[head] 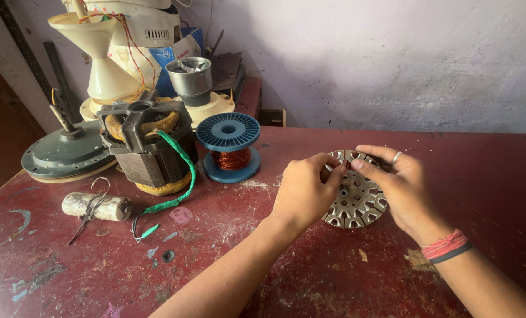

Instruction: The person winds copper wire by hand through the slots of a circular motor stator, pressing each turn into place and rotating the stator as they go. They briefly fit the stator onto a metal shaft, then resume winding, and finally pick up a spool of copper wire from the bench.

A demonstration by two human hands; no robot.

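1. Your left hand [301, 191] and right hand [401, 185] both pinch the upper rim of a round slotted metal stator core [357, 197], which stands tilted on the red bench [333, 277] between them.
2. Well to the left stands a blue spool of copper wire [229, 147], apart from your hands.
3. Beside the spool sits a wound motor stator [148, 147] with a green lead [177, 188] trailing down.
4. Further left lie a grey round cover [65, 154] and a small whitish roll tied with wire [96, 206].
5. Nothing lies between your hands and the core.

Dull grey metal stator core [357, 200]
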